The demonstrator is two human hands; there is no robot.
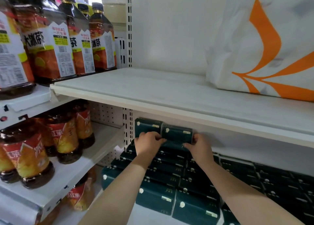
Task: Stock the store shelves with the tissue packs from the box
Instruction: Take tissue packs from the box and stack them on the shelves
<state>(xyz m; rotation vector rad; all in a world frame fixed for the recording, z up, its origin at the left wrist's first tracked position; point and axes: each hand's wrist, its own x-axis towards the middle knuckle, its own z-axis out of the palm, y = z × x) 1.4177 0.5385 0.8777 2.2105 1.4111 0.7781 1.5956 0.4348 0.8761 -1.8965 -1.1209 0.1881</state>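
I find both hands deep in the lower shelf bay, under the white shelf board (169, 95). My left hand (148, 144) and right hand (200, 147) clamp the ends of one dark green tissue pack (177, 134), fingers curled on it, seating it on top of the stacked packs (169, 172) and just beside a second top pack (147, 125) against the slotted upright (129, 131). The box is not in view. To do this step well, I judge the pack should be pushed flush against its neighbour, label facing out, edges squared with the row below, before either hand lets go. The stack's front face appears stepped, so I would check for lean.
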